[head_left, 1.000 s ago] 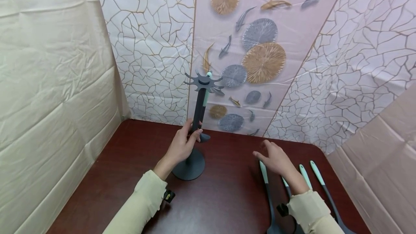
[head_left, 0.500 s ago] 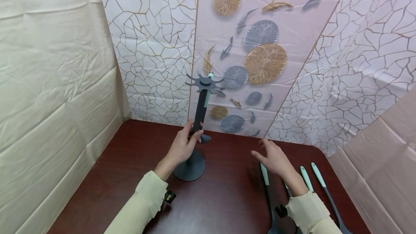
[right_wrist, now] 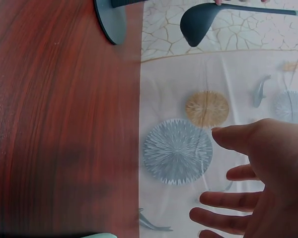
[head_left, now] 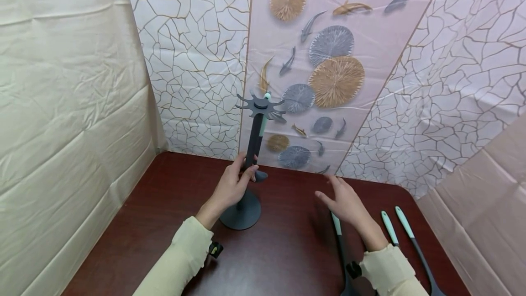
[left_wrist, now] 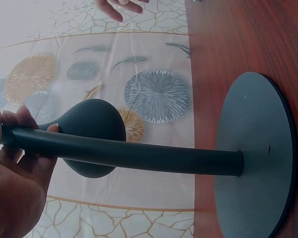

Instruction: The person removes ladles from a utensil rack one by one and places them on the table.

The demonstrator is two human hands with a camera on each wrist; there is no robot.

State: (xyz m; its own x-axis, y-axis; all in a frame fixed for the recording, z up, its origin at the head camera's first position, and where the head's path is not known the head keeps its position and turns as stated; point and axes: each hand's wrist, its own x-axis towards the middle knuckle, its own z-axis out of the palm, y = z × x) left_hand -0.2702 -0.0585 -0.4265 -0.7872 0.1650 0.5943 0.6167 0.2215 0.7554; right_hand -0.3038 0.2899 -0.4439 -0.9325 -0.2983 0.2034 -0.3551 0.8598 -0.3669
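Note:
My left hand (head_left: 231, 187) grips the dark pole of an upright utensil stand (head_left: 254, 138), which rests on a round base (left_wrist: 258, 153). A ring of hooks (head_left: 261, 103) tops the stand. Behind the pole hangs a ladle (left_wrist: 92, 116) with a dark bowl and mint handle; the left fingers lie close to its neck, but whether they touch it I cannot tell. Raised over the table's right side, my right hand (head_left: 347, 202) holds nothing, its fingers spread and slightly bent. Below it is the mint handle of a dark utensil (head_left: 337, 229), partly covered by hand and sleeve.
Two more mint-handled utensils lie at the right, one partly under the sleeve (head_left: 389, 227) and one near the table edge (head_left: 415, 241). Their heads are cut off or hidden. A patterned cloth (head_left: 304, 72) hangs behind the dark red table (head_left: 164, 223).
My right hand has drifted slightly left over the utensils, staying free of them. The left hand keeps its grip on the stand, and the head view has shifted a little.

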